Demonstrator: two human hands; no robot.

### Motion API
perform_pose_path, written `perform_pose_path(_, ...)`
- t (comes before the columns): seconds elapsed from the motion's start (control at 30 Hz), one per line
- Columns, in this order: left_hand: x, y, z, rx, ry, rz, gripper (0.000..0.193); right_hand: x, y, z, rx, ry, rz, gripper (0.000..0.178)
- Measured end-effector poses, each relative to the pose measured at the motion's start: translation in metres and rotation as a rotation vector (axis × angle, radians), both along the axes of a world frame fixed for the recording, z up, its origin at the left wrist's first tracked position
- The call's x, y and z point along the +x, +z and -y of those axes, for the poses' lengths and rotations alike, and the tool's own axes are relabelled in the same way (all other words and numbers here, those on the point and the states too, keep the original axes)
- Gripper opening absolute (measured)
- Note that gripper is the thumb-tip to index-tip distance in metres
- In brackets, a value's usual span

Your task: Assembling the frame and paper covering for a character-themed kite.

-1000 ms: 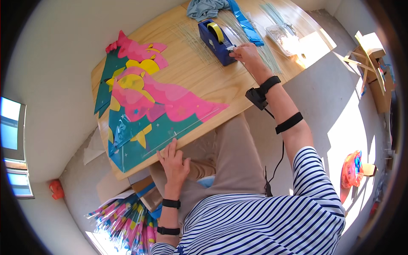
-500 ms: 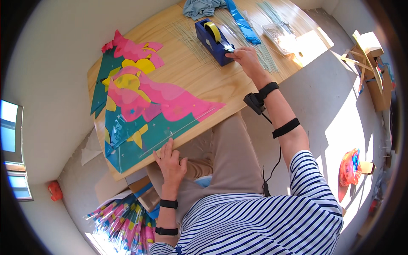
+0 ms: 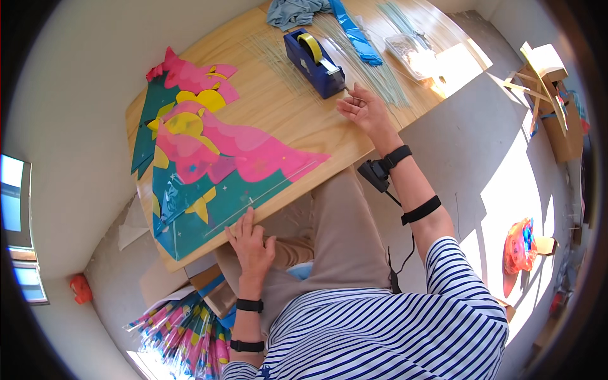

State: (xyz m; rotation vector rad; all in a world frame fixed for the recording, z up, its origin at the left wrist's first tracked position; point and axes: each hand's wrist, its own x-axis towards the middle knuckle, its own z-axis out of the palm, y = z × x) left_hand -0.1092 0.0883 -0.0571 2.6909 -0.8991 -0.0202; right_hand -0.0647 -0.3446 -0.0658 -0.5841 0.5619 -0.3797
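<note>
My left hand (image 3: 251, 244) lies at the table's near edge, fingers stretched out, its fingertips touching the lower edge of a thin printed sheet (image 3: 231, 202) in teal, pink and yellow. A thin pale rod (image 3: 272, 190) runs along that edge, with a small whitish strip across it near my fingertips. My right hand (image 3: 365, 114) is just off the near end of a blue tape dispenser (image 3: 315, 66) carrying a yellow-cored roll. Its fingers are curled and pinched together, with a small pale bit of tape (image 3: 346, 94) at their tips.
Several thin pale rods (image 3: 389, 82) lie beyond the dispenser, beside a blue plastic strip (image 3: 356, 35), a grey-blue cloth (image 3: 294, 12) and a clear tray (image 3: 408, 54). Another printed sheet (image 3: 152, 114) lies at the far left. A bundle of wrapped printed pieces (image 3: 183, 329) rests below the table.
My right hand has drawn back from the dispenser's cutting end, slightly toward me, and its fingers have turned upward. My left hand stays at the sheet's edge.
</note>
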Motion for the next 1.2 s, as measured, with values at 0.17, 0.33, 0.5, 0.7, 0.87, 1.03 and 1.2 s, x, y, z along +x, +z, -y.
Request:
perform_pose_path(0.17,0.002,0.000,-0.001,0.010,-0.007,0.014,0.026,0.024,0.027,-0.019,-0.042,-0.038,-0.090,0.027)
perform_pose_path(0.33,0.002,0.004,0.004,-0.025,-0.002,-0.001,0.027,0.039,0.005,-0.012,-0.012,-0.110,-0.037,0.019)
perform_pose_path(0.5,0.002,0.007,0.004,-0.133,0.047,-0.042,0.029,0.048,0.006,-0.013,-0.201,-0.132,-0.089,0.011)
perform_pose_path(0.7,0.004,0.005,-0.001,-0.198,0.085,-0.034,0.030,0.065,0.022,-0.017,-0.291,-0.160,-0.270,0.006)
perform_pose_path(0.87,0.003,0.006,-0.007,-0.228,0.089,-0.049,0.028,0.071,0.025,-0.003,-0.324,-0.161,-0.414,0.002)
perform_pose_path(1.03,-0.004,0.017,-0.024,-0.255,0.102,-0.009,0.028,0.083,0.021,-0.001,-0.416,-0.212,-0.477,0.002)
perform_pose_path(1.2,-0.004,0.021,-0.030,-0.299,0.103,0.006,0.027,0.056,-0.008,0.016,-0.486,-0.227,-0.606,0.003)
